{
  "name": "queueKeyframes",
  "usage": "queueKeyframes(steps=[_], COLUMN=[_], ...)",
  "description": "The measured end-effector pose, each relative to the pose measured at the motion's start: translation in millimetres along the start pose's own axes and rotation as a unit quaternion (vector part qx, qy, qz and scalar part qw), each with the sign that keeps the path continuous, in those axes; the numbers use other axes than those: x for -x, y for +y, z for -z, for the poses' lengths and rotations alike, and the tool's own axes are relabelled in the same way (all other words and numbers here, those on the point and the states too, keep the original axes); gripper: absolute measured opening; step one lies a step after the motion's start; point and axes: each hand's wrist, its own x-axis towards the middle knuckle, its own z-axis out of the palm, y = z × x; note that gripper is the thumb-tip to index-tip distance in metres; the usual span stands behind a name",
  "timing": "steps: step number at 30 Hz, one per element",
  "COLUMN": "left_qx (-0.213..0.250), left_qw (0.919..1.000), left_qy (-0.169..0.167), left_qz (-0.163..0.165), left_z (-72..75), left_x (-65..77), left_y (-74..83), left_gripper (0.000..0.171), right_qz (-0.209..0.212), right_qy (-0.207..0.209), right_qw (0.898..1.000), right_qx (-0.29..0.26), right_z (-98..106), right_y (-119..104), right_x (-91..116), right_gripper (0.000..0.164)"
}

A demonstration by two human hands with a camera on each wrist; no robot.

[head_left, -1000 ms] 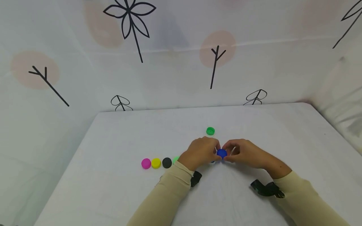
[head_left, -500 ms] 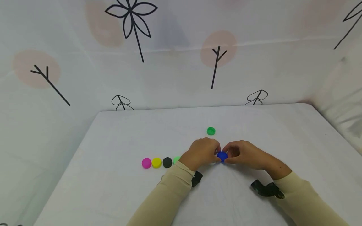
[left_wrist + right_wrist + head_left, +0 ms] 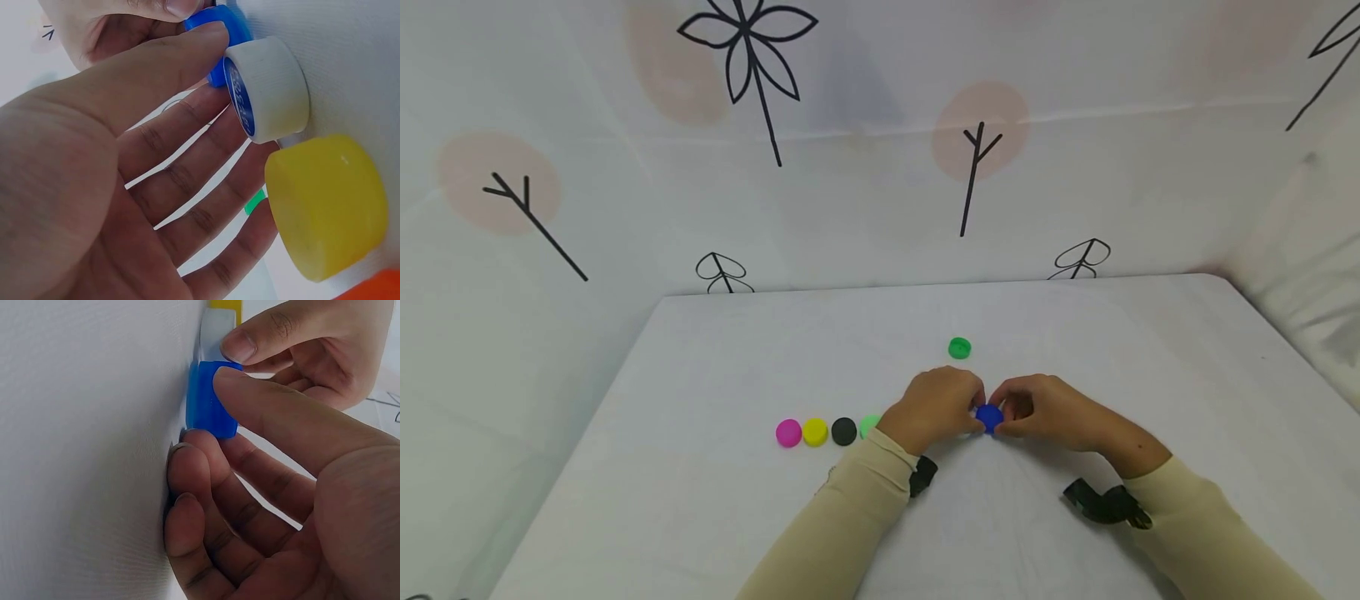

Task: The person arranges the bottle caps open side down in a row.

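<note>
Both hands meet at a blue bottle cap (image 3: 989,419) at the right end of a row of caps on the white cloth. My left hand (image 3: 936,406) pinches the cap's left side with thumb and fingers. From the other side my right hand (image 3: 1051,410) pinches it too, its lower fingers grazing the cloth in the right wrist view. Right beside the blue cap stands a white cap (image 3: 270,90) with a blue printed face. After it come a yellow cap (image 3: 328,206) and an orange cap (image 3: 375,287). The left hand and sleeve hide these in the head view.
Leftward the row shows a light green cap (image 3: 868,426), a black cap (image 3: 844,432), another yellow cap (image 3: 815,432) and a magenta cap (image 3: 788,433). A green cap (image 3: 959,348) lies apart behind the hands. A patterned cloth (image 3: 850,208) hangs beyond the table.
The blue cap has come down slightly and nearer the body, both hands moving with it and keeping their hold. The other visible caps have stayed put.
</note>
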Motion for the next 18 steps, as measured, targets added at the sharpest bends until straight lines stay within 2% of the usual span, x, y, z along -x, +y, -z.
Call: queueKeyframes(steps=[18], left_qx=[-0.005], left_qw=[1.0], left_qy=[0.0], left_qz=[0.002], left_z=[0.2], left_x=[0.2], left_y=[1.2], left_gripper=[0.021], right_qz=[0.004], right_qy=[0.001], right_qw=[1.0], right_qx=[0.014], right_z=[-1.0], right_y=[0.3], right_x=[-0.4], right_gripper=[0.025])
